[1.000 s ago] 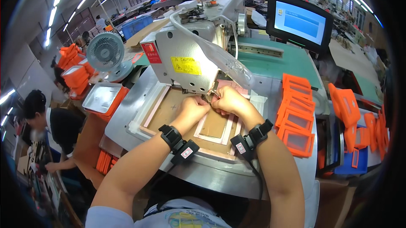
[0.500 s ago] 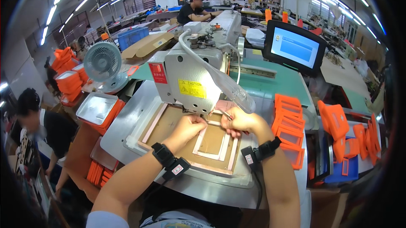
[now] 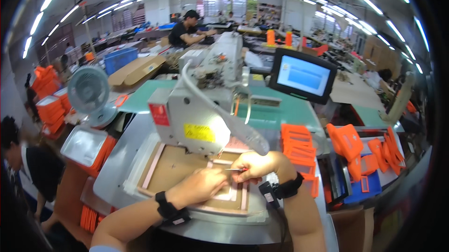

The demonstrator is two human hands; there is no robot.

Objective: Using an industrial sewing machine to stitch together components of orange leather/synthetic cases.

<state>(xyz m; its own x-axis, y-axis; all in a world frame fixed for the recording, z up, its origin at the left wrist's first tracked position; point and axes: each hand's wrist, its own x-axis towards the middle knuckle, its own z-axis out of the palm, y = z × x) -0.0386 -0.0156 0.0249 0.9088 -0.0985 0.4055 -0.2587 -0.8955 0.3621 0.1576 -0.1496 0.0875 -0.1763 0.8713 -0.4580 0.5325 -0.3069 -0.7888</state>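
Note:
Over the brown sewing template board (image 3: 164,173), with pink-white strips along its edges, both my hands work close together. My right hand (image 3: 257,166) is closed on a slim metal tool (image 3: 234,169) whose thin tip points toward the left hand. The tool's exact kind cannot be made out. My left hand (image 3: 201,187) lies low on the board beside the tip, its fingers curled together, and whatever is between them is hidden. Just above and behind the hands stands the lit head of a grey sewing machine (image 3: 180,114).
Orange frames (image 3: 296,147) are stacked at the right of the machine table, with more orange pieces (image 3: 345,140) and a blue tray (image 3: 366,187) beyond. A monitor (image 3: 303,75) stands behind. To the left are a fan (image 3: 89,89) and silver-topped orange stacks (image 3: 84,145). A co-worker (image 3: 184,31) sits farther back.
The whole view has shifted, with the machine lower and farther left. My hands have come away from the needle area toward me, and the metal tool's tip now points left.

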